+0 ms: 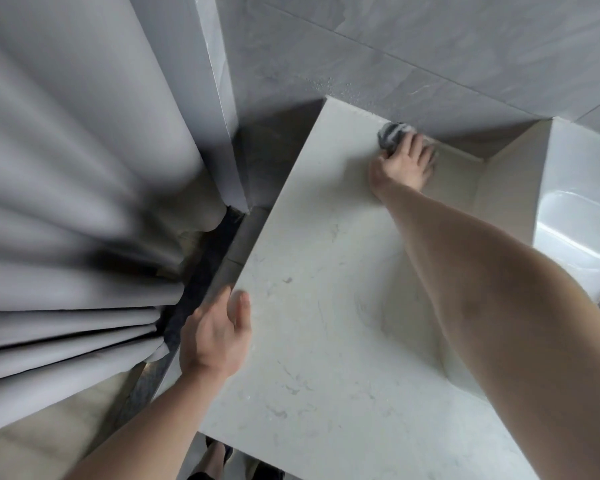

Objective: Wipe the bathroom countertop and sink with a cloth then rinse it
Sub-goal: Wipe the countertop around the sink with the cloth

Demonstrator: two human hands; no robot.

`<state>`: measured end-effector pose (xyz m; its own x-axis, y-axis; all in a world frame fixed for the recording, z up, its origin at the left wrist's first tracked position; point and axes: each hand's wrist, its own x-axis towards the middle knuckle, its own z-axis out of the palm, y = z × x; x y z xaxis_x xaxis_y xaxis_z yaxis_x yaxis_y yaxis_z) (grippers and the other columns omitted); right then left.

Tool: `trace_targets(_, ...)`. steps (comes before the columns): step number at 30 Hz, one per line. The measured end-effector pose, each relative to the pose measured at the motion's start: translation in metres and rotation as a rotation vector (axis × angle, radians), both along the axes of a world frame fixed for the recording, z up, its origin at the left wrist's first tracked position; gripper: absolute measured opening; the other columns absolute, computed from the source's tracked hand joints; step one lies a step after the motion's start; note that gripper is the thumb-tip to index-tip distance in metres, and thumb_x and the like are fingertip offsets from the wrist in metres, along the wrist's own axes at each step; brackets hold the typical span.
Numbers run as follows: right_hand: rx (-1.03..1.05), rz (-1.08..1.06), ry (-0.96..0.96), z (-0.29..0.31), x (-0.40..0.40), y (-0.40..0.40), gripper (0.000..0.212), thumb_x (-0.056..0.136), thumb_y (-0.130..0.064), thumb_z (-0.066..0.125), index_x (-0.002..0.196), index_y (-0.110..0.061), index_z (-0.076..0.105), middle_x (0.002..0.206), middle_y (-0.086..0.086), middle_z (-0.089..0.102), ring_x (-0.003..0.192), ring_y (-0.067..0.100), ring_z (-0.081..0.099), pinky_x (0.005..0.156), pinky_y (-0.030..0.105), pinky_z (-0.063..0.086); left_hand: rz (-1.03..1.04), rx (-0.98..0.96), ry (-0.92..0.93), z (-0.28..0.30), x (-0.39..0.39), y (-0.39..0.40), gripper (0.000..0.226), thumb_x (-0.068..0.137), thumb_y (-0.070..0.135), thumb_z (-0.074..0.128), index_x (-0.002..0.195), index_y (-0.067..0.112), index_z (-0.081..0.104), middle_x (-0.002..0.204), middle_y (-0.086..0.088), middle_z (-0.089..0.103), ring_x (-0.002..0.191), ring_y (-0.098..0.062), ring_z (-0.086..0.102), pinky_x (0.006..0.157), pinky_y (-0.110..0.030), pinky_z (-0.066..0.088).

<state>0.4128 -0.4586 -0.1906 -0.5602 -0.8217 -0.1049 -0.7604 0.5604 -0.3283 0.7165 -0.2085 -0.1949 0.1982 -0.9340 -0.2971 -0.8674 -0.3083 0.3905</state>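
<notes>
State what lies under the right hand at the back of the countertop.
A bunched grey-and-white cloth shows under the right hand, pressed on the marble countertop by the wall. The fingers hide the rest of it.

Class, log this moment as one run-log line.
step: wiping countertop | right hand: presses cloth at back wall | left hand: rests on edge | sink: untouched

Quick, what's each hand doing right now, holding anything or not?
Left hand: open, holds nothing, fingers loosely at the edge of the countertop.
Right hand: presses the striped grey cloth on the countertop by the wall; whether its fingers curl round it cannot be told.
</notes>
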Motion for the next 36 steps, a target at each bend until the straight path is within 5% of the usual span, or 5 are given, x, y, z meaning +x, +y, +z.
trace_targets(12,0.022,0.56,-0.047,0.002,0.09,-0.014,0.066,0.101,-0.039,0.038,0.163,-0.025,0.022,0.173,0.001,0.012,0.16,0.03,0.001,0.128,0.051,0.003,0.006,0.021,-0.015,-0.004,0.004,0.002,0.069,0.093,0.073,0.011,0.122,0.029,0.056,0.1,-0.009,0.073,0.096,-0.039,0.065,0.074,-0.041,0.05)
trace_targets(22,-0.008,0.09,0.092,-0.013,-0.094,0.06,0.074,0.094,-0.049,0.031,0.158,-0.012,0.032,0.165,0.016,0.031,0.153,0.035,0.025,0.127,0.048,0.012,-0.023,-0.004,-0.018,-0.003,0.002,0.001,0.069,0.094,0.071,0.011,0.128,0.03,0.055,0.106,-0.008,0.073,0.098,-0.039,0.065,0.077,-0.044,0.053)
trace_targets(28,-0.001,-0.115,0.042,-0.008,-0.062,0.041,0.076,0.093,-0.051,0.041,0.16,-0.017,0.03,0.169,0.01,0.024,0.157,0.037,0.011,0.126,0.057,0.002,-0.02,0.007,-0.019,-0.006,0.002,0.0,0.073,0.093,0.072,0.008,0.132,0.032,0.054,0.118,-0.001,0.072,0.106,-0.036,0.063,0.085,-0.045,0.052)
trace_targets(31,0.036,0.006,0.009,-0.006,-0.014,0.016,0.076,0.095,-0.055,0.044,0.162,-0.025,0.024,0.171,0.001,0.017,0.159,0.032,0.004,0.122,0.066,0.001,-0.016,0.018,-0.021,-0.006,0.001,0.0,0.068,0.095,0.07,0.011,0.135,0.033,0.053,0.123,0.0,0.07,0.109,-0.036,0.062,0.089,-0.045,0.05)
trace_targets(36,0.019,0.341,-0.017,0.0,0.082,-0.004,0.074,0.094,-0.053,0.044,0.161,-0.026,0.027,0.172,-0.001,0.016,0.159,0.031,0.004,0.124,0.058,0.004,-0.001,0.013,-0.015,-0.004,0.001,0.0,0.063,0.096,0.067,0.019,0.132,0.031,0.056,0.119,-0.004,0.071,0.109,-0.037,0.062,0.088,-0.045,0.05)
